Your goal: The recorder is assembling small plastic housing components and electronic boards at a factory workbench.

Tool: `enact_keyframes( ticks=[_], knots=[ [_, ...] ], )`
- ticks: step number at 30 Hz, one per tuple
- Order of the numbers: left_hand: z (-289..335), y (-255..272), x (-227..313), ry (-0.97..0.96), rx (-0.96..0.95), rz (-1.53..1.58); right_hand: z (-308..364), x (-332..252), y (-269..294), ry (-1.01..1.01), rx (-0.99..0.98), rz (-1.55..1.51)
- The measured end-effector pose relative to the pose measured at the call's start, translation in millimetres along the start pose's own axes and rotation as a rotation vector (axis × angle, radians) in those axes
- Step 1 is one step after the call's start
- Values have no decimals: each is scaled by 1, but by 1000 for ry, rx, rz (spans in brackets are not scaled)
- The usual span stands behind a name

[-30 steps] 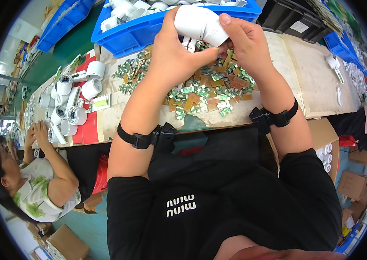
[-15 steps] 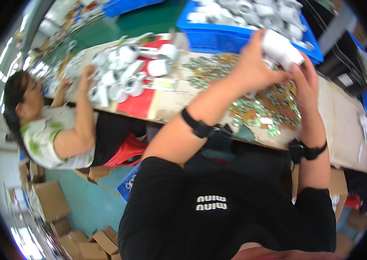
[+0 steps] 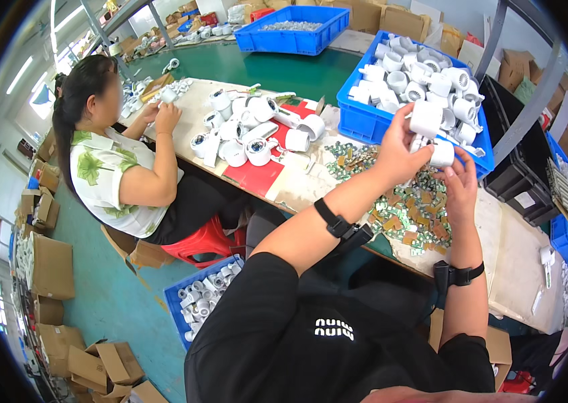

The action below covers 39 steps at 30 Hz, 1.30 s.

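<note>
Above the near edge of the blue bin, my left hand [image 3: 399,149] is closed around a white plastic housing [image 3: 426,119] with a rounded, cylindrical body. My right hand [image 3: 460,180] has its fingertips on a smaller white round part [image 3: 442,154] just below it. Whether the two are joined or separate pieces I cannot tell. Under my hands lies a spread of small green and amber circuit boards [image 3: 408,215], partly hidden by my left forearm. The blue bin [image 3: 364,124] behind my hands is heaped with similar white housings, some showing grilles.
More white housings [image 3: 257,151] lie on a red patch of the worktable [image 3: 499,269] to the left. A co-worker [image 3: 123,154] sits there handling a white part. A black crate [image 3: 522,185] stands right of the bin. Another blue bin [image 3: 297,46] is farther back.
My view has shifted, bringing more of the far table and bins into sight. The housing has turned in my hands, and a second round part now shows below it.
</note>
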<state>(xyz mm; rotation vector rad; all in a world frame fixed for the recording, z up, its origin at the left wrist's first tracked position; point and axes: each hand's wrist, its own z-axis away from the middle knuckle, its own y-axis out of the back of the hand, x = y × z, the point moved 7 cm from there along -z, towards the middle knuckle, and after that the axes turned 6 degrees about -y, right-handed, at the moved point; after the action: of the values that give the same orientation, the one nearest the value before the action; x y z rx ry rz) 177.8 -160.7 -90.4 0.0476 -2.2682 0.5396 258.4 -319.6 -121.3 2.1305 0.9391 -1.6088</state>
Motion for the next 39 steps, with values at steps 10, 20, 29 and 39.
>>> enact_keyframes(
  ticks=[10, 20, 29, 39],
  knots=[
    [31, 102, 71, -185, 248, -608, 0, -5, 2, -68, 105, 146],
    [-52, 227, 127, -12, 312, -1414, -2, -5, 6, -57, 141, 218],
    [-85, 224, 74, 358, -198, -1780, -5, 1, 14, 3, 195, 356],
    [-78, 206, 75, 540, -89, -2163, 0, -10, 13, 138, 219, 570]
  ],
)
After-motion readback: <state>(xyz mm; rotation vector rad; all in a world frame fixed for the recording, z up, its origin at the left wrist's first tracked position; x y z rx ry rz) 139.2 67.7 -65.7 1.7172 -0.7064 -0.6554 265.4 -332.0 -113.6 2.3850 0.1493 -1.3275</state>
